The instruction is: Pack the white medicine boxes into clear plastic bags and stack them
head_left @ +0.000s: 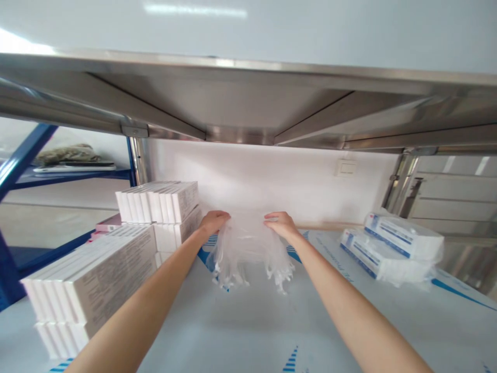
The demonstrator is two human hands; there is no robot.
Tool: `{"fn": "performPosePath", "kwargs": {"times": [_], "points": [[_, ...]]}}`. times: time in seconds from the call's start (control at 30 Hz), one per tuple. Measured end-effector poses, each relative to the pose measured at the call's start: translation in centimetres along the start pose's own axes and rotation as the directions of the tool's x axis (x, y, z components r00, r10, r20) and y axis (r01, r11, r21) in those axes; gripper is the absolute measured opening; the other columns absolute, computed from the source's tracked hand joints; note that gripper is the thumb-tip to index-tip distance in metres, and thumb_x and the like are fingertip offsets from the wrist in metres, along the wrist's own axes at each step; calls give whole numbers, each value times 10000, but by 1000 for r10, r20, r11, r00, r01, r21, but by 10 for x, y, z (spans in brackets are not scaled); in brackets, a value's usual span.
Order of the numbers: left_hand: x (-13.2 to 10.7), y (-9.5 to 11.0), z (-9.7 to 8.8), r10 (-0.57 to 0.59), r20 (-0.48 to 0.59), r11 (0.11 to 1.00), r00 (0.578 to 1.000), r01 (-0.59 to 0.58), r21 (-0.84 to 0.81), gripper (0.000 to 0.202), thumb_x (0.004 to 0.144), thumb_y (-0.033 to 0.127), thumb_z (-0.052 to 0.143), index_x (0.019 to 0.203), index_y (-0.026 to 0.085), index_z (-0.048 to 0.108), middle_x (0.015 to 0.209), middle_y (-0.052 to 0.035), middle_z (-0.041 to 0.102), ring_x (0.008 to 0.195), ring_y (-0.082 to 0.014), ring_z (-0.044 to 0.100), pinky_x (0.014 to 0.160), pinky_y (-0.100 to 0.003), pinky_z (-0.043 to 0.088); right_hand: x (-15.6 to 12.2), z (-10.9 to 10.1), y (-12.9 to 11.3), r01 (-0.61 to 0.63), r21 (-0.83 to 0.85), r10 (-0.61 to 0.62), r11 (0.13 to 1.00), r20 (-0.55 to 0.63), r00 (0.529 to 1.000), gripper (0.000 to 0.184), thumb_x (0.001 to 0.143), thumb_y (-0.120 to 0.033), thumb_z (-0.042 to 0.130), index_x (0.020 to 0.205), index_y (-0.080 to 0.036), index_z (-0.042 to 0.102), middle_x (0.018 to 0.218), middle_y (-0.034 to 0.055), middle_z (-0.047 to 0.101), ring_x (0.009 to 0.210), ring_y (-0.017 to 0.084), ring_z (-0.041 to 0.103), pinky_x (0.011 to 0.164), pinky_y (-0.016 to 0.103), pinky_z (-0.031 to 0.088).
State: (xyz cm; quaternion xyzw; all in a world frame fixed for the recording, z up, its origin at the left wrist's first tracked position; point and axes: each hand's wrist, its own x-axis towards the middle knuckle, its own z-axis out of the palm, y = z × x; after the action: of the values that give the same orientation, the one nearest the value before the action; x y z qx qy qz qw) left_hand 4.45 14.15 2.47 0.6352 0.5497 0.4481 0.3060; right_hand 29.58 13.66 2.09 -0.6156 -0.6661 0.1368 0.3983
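Above me, a metal shelf (310, 31) comes closest, running out of view at the top and both sides. Below it spreads the worktop (240, 331), cut off along the bottom, pale blue-grey with blue stripes and lettering I can only partly read. Behind stands a white wall (248, 171). Both my forearms (341, 295) enter from the lower edge, and the left one hides part of a stack of white boxes (112, 264). A second stack (171, 204) rises behind, its lower rows partly covered; the print on both is too blurred for me. Further left, a blue rack (27, 155) is cut off too. To my right sit two white packs (404, 235) with blue markings, one partly on top of the other.

Between the stacks and the packs, near the wall, is a bundle of clear plastic (248, 235), milky and see-through, its crinkled ends dangling in two clusters. I cannot tell whether they touch the worktop. My left hand (213, 221) grasps its upper left side, my right hand (282, 224) its upper right; some fingers are hidden.
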Motion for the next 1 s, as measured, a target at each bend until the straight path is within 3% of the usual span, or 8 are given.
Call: {"fn": "performPosePath", "kwargs": {"times": [0.1, 0.23, 0.37, 0.5, 0.57, 0.73, 0.87, 1.0], "points": [[-5, -12, 7, 36, 65, 973, 997, -49, 224, 327, 958, 340, 609, 1240, 174, 598, 1270, -102, 607, 1085, -239, 626, 916, -442, 549, -3, 12, 8, 35, -129, -32, 991, 25, 999, 278, 734, -205, 723, 1006, -197, 776, 1195, 110, 696, 1169, 268, 631, 1050, 374, 443], [-12, -9, 12, 161, 73, 883, 984, -176, 434, 335, 897, 303, 643, 1221, 216, 649, 1359, -104, 582, 1266, -295, 536, 1124, -433, 391, -8, 16, 12, 80, -260, -68, 962, 54, 996, 403, 828, -218, 659, 1225, -158, 698, 1518, 174, 423, 1381, 331, 437, 1156, 428, 314], [-14, 2, 21, 231, 95, 795, 968, -244, 556, 424, 908, 414, 568, 1311, 290, 613, 1490, -63, 489, 1405, -329, 396, 1179, -452, 285, -10, 23, 5, 180, -294, -138, 939, 158, 978, 435, 933, -346, 557, 1350, -234, 617, 1575, 106, 386, 1452, 319, 329, 1190, 453, 229], [-17, 2, 30, 139, 73, 763, 988, -154, 627, 524, 880, 528, 547, 1290, 214, 636, 1395, -177, 562, 1342, -440, 446, 1083, -585, 345, -14, 33, 2, 207, -269, -144, 941, 236, 961, 522, 928, -423, 561, 1411, -225, 561, 1568, 120, 409, 1471, 323, 306, 1206, 486, 169], [-19, -3, 30, 99, 44, 768, 994, -105, 632, 572, 904, 540, 486, 1329, 174, 597, 1372, -210, 570, 1301, -436, 494, 1042, -574, 387, -16, 32, 6, 190, -240, -134, 952, 233, 963, 562, 926, -411, 558, 1437, -177, 530, 1571, 156, 395, 1485, 329, 275, 1213, 498, 141], [-26, -16, 13, 108, 135, 807, 985, -166, 567, 658, 784, 377, 682, 1398, 199, 523, 1334, -113, 639, 1207, -280, 610, 1009, -332, 463, -25, 19, 30, 154, -58, -138, 986, 215, 967, 556, 947, -448, 484, 1456, -225, 498, 1567, 84, 421, 1467, 235, 344, 1211, 405, 240], [-34, -17, 4, 148, 129, 824, 981, -194, 532, 709, 698, 171, 707, 1385, 186, 534, 1166, -90, 708, 1096, -260, 656, 962, -317, 489, -34, 14, 45, 127, 93, -139, 987, 130, 982, 568, 896, -349, 532, 1453, -244, 492, 1562, 61, 431, 1439, 228, 394, 1196, 412, 293], [-40, -9, 9, 184, 76, 844, 980, -197, 498, 541, 786, 189, 650, 1322, 199, 574, 1109, -63, 707, 926, -199, 691, 861, -279, 523, -38, 14, 53, 127, 204, -145, 971, 75, 987, 564, 865, -314, 559, 1426, -273, 519, 1517, 49, 493, 1332, 244, 531, 1112, 422, 427]]}}
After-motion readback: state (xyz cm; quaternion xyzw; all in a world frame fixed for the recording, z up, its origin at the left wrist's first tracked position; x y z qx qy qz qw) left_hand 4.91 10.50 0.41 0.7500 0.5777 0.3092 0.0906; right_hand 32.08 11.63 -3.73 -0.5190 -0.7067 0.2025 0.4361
